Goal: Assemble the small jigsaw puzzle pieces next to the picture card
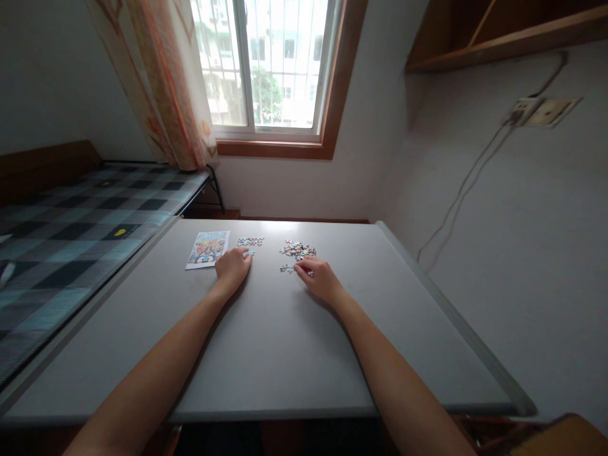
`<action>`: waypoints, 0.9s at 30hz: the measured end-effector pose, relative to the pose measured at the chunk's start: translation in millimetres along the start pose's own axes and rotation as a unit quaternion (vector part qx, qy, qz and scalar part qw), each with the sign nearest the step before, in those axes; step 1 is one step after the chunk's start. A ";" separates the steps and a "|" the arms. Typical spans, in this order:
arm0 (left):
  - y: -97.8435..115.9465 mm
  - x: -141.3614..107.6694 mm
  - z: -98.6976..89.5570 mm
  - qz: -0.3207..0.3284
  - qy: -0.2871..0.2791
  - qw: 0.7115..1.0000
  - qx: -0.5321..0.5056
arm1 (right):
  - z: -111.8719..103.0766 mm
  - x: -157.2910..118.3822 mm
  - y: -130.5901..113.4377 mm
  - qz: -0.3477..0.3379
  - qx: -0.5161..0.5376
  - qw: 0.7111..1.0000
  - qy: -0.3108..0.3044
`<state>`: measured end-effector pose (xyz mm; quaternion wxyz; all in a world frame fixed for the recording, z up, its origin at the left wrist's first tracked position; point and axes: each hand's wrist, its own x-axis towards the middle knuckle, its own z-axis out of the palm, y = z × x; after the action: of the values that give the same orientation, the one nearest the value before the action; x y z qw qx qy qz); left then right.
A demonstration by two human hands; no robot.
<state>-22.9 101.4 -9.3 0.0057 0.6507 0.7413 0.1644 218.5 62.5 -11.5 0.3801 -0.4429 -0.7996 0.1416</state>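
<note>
My left hand (232,271) rests on the table by the corner of a printed picture sheet (208,248), fingers curled and closed at a small pale-blue jigsaw piece (251,253). Just beyond it lies a flat patch of jigsaw pieces (251,242), arranged in rows. Farther right, my right hand (322,280) has thumb and forefinger pinched at the edge of a small group of jigsaw pieces (286,268). Behind its fingers is a loose heap of jigsaw pieces (298,248). Part of a piece shows under the right palm; the fingertips' exact hold is partly hidden.
The grey-white table (280,354) has raised edges at both sides. A bed with a checked cover (137,193) stands along the left. Ahead are a curtain (166,82) and a barred window (280,69). Cables (468,180) hang from a socket on the right wall.
</note>
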 end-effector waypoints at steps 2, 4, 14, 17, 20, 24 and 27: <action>-1.4 1.0 0.4 0.009 -0.005 1.000 -0.014 | -0.4 0.1 -0.8 0.001 -0.001 1.000 0.000; -2.5 2.0 0.6 0.010 -0.012 1.000 -0.020 | -0.6 0.1 -1.5 0.003 0.001 1.000 0.001; -6.0 5.0 2.5 -0.001 -0.006 1.000 -0.008 | -0.8 0.1 -1.0 0.009 0.007 1.000 -0.004; -6.2 5.2 2.8 -0.006 -0.001 1.000 -0.004 | 0.1 -0.1 0.0 0.006 0.005 1.000 -0.005; -6.7 6.1 4.1 -0.011 0.002 1.000 -0.004 | 1.2 -0.4 1.3 0.004 0.008 1.000 -0.004; -8.8 8.9 7.3 -0.020 0.005 1.000 0.000 | 2.3 -0.6 3.0 0.003 0.009 1.000 -0.007; -10.1 10.3 8.5 -0.019 0.009 1.000 -0.002 | 2.4 -0.8 3.4 0.004 0.008 1.000 -0.009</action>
<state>-32.3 112.4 -17.8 0.0033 0.6346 0.7535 0.1718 219.1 64.0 -15.5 0.3752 -0.4422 -0.8000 0.1536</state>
